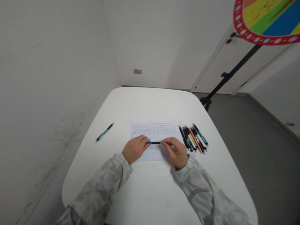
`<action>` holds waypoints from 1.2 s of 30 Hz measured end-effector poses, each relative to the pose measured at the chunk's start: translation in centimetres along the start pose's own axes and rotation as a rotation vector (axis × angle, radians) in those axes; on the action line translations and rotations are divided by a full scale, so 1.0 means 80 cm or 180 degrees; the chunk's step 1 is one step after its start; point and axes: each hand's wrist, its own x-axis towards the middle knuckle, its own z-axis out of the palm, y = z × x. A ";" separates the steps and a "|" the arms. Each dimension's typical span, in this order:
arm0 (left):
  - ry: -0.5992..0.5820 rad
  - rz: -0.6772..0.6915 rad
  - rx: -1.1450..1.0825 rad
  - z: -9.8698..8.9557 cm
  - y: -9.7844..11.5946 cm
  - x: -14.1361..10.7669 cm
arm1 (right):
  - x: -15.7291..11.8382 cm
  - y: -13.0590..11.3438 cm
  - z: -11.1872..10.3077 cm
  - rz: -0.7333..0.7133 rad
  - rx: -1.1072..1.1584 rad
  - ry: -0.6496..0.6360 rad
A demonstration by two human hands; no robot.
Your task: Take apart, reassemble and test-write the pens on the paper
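Observation:
A blue pen with a black grip lies level between my two hands, over a sheet of paper. Fingers of my left hand are closed on its blue left end. My right hand pinches the right end, at the tip. Rows of handwriting cover the upper part of the sheet; the lower part under my hands is blank where it shows. Just right of the paper lies a group of several pens, black, white, yellow, pink and green.
A green and black pen lies alone on the left of the white table. Walls stand at the left and behind. A colourful wheel on a black stand is at the right, beyond the table's edge.

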 end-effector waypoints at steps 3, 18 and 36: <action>0.0038 -0.0011 -0.0029 -0.001 0.001 0.000 | -0.001 -0.001 0.003 0.0130 0.0155 0.0002; 0.0017 0.0020 -0.0218 -0.005 0.007 0.002 | -0.010 0.010 0.010 0.0350 0.0421 0.0134; 0.0330 0.0024 -0.0236 -0.012 -0.003 0.000 | 0.013 0.032 -0.022 -0.0619 -0.1282 -0.0408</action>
